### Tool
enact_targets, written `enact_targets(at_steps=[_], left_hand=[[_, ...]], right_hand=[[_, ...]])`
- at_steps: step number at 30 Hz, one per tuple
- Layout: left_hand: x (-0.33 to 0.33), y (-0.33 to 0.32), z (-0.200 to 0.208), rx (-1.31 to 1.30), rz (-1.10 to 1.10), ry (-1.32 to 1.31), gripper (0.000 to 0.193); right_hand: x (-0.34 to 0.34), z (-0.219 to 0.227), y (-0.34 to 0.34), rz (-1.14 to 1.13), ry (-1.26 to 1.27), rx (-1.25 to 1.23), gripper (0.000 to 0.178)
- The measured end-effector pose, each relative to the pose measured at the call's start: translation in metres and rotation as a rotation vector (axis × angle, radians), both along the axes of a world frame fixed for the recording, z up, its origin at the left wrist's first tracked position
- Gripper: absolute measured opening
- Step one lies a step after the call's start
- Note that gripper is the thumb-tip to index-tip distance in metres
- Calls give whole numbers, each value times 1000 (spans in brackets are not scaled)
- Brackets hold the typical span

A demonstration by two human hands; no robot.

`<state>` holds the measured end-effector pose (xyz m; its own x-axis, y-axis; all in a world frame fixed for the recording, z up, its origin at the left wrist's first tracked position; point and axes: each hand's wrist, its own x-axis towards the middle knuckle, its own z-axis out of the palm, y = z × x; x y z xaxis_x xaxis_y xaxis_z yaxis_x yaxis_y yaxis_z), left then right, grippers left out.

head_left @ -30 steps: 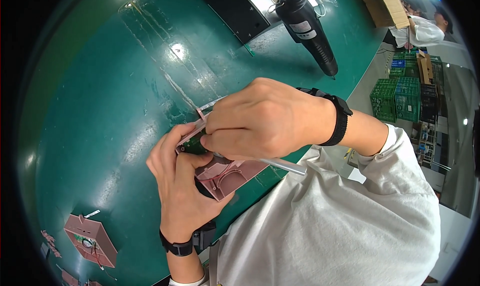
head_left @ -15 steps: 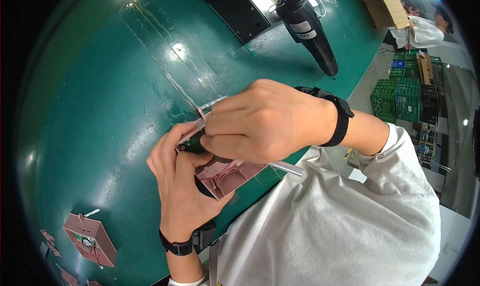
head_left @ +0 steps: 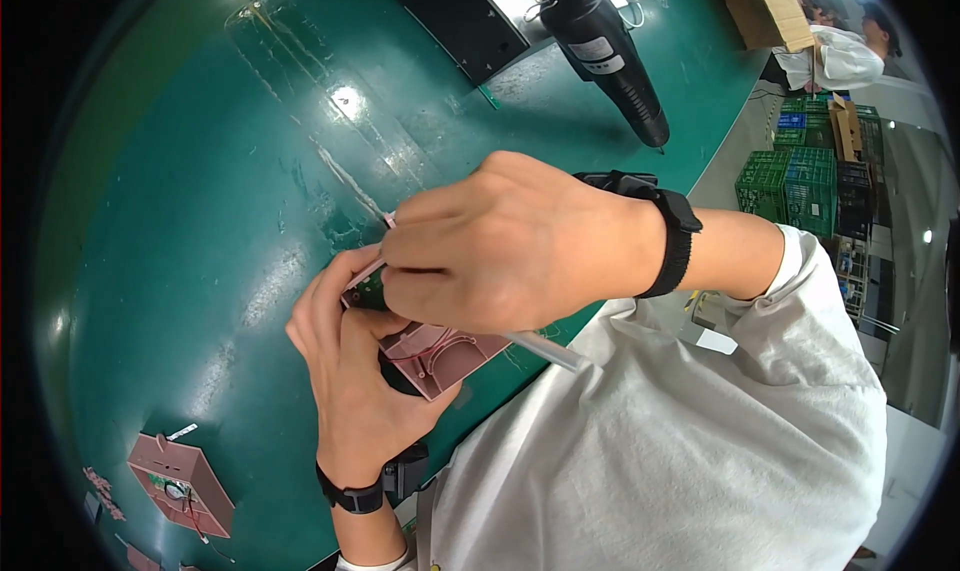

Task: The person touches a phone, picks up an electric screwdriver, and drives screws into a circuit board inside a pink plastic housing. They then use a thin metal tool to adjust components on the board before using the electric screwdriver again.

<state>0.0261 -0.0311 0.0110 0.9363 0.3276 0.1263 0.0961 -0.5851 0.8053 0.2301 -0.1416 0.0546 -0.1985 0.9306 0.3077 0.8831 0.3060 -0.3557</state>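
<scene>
My left hand point(head_left: 355, 371) wraps round a pink plastic housing point(head_left: 485, 351), its thumb bent over the open side. Inside the housing show a green circuit board point(head_left: 367, 293), thin red wires and a round moulded recess. Curled over the board, my right hand point(head_left: 490, 251) hides its own fingertips and most of the housing's far side. From under that hand sticks a slim silver rod-shaped tool point(head_left: 548, 350), in line with the closed fingers; its working end is hidden.
A second pink housing point(head_left: 182, 483) with board and wires lies at the lower left, near small pink parts point(head_left: 103, 493). A black electric screwdriver point(head_left: 610, 66) hangs at the upper right beside a black box point(head_left: 450, 16). Green crates point(head_left: 790, 183) stand beyond the table; a person point(head_left: 835, 59) is farther off.
My right hand and the silver tool have shifted left over the housing. The housing and left hand have moved slightly left, and the whole view has shifted a little.
</scene>
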Motion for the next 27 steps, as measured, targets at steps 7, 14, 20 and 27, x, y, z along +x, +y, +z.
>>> enact_targets(at_steps=[7, 14, 20, 27], left_hand=[[0, -1, -1, 16, 4, 7, 64], [-2, 0, -3, 15, 8, -12, 62], [-2, 0, -5, 6, 5, -19, 62], [-2, 1, -4, 22, -14, -16, 63]], right_hand=[[6, 3, -2, -19, 104, -69, 19], [12, 5, -5, -26, 264, -143, 11], [14, 9, -11, -44, 325, -113, 9], [8, 3, -12, -76, 415, 5, 8]])
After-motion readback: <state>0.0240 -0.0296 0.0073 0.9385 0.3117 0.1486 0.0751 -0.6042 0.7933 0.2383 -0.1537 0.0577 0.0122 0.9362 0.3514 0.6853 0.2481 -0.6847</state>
